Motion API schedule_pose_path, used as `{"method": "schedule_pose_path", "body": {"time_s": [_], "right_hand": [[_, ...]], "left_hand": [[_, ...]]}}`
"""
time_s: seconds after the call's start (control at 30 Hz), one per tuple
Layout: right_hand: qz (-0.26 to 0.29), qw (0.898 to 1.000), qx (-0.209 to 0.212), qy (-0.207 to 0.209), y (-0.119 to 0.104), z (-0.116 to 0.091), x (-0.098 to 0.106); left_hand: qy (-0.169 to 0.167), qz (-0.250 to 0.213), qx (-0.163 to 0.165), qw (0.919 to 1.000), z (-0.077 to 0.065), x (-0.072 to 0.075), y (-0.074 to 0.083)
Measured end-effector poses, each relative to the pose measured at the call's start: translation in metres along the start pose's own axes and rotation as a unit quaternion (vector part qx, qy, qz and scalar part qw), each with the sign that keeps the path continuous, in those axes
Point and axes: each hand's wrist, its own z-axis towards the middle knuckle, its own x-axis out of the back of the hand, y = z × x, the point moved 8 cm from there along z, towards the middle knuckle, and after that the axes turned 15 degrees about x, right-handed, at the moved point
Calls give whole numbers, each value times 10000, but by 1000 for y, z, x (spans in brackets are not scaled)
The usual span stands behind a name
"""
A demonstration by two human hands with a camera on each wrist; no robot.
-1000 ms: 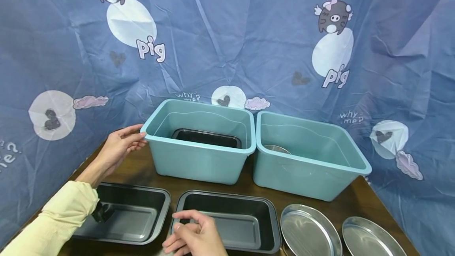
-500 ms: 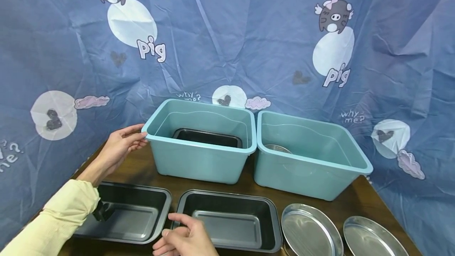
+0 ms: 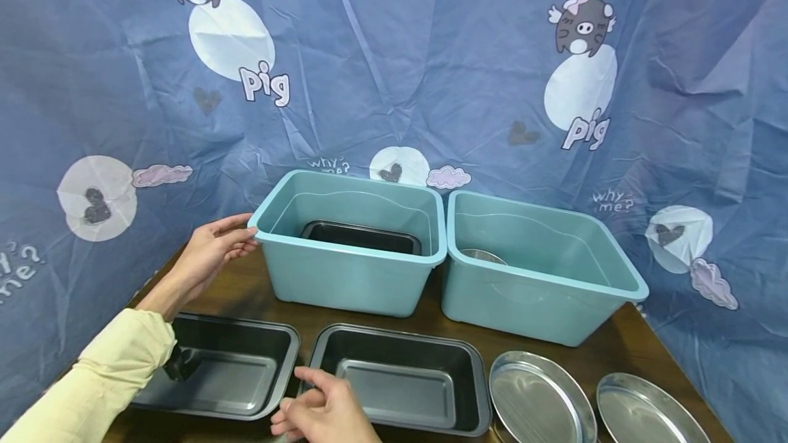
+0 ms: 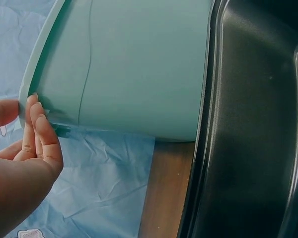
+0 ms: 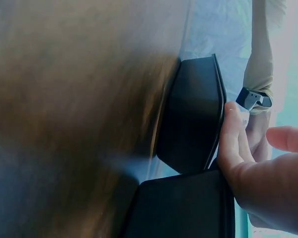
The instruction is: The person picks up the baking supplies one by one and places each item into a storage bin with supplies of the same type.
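Observation:
My left hand (image 3: 212, 251) grips the near-left rim corner of the left teal bin (image 3: 345, 279). In the left wrist view its thumb lies outside the rim and its fingers inside. A dark pan (image 3: 363, 236) lies in that bin. My right hand (image 3: 326, 405) is at the left end of the middle black loaf pan (image 3: 400, 395), overlapping its rim. Its fingers (image 5: 231, 131) extend fairly straight, the thumb apart. Another black loaf pan (image 3: 228, 385) sits to the left, partly behind my left sleeve.
Right of the loaf pans lie two round metal pans, one nearer (image 3: 542, 398) and one farther right (image 3: 646, 412). A second teal bin (image 3: 542, 299) stands close beside the first, with a round metal pan (image 3: 483, 256) inside. A blue printed cloth (image 3: 394, 74) hangs behind the wooden table (image 3: 240, 292).
My right hand has moved left to the middle loaf pan's end. That pan's left end appears slightly higher in view. The left hand keeps its grip on the bin rim.

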Motion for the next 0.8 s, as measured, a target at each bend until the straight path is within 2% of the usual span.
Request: {"method": "schedule_pose_path", "body": {"time_s": [0.2,0.47,0.63,0.8], "right_hand": [[-484,9981,350,-172,-4,4,2],[-952,9940,149,-512,-2,7,1],[-890,9932,-163,-730,5,9,-2],[-662,9941,-242,-829,12,10,-6]], "left_hand": [[-5,-17,40,10000,1,-2,0],[-60,-116,29,9999,1,-3,0],[-101,-176,8,9998,1,-3,0],[-99,-182,-10,9998,0,-1,-1]]}}
